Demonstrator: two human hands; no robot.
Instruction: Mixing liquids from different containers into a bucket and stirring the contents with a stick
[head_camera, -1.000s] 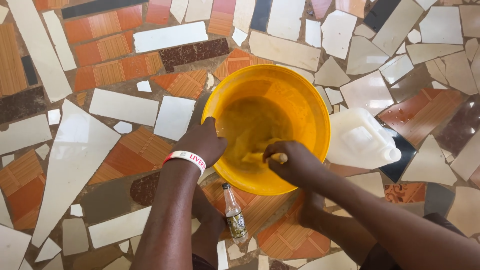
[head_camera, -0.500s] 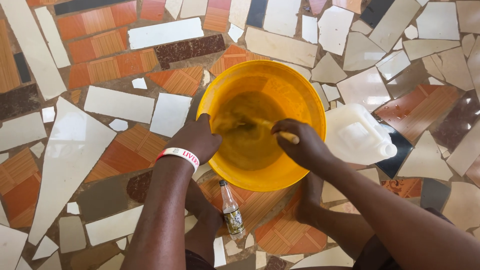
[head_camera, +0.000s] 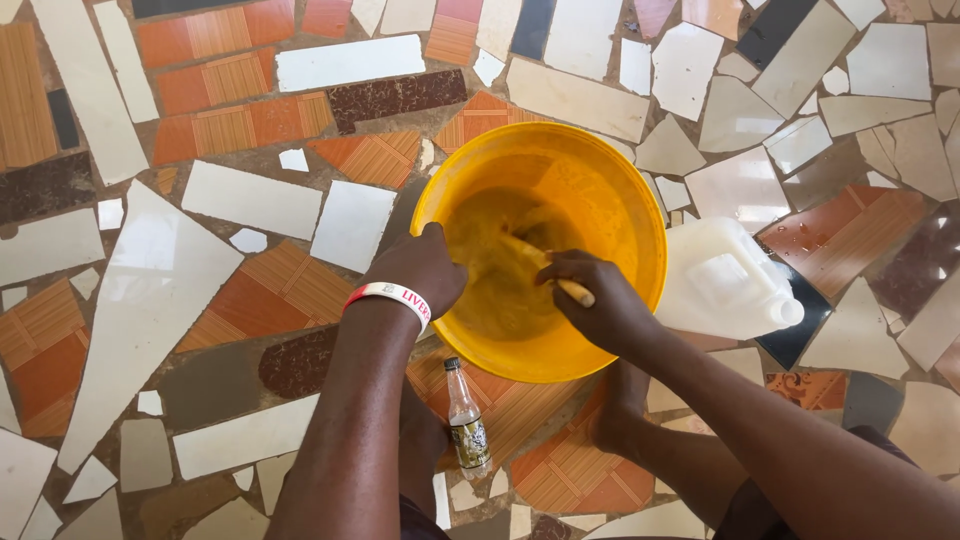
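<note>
While the left hand (head_camera: 425, 270) grips the yellow bowl's (head_camera: 610, 190) rim, the right hand (head_camera: 598, 300) clasps a wooden stick (head_camera: 535, 262) inside it

Floor (head_camera: 200, 240): mosaic of broken tile pieces in cream, orange, dark brown and grey, set in irregular shapes.

Landmark: yellow basin (head_camera: 620, 200), round, standing directly on the floor.

Just right of the basin, touching its side: white plastic jerrycan (head_camera: 725, 280), lying flat.

Just below the basin's near rim: small glass bottle (head_camera: 466, 428), dark cap, lying on the tiles.
</note>
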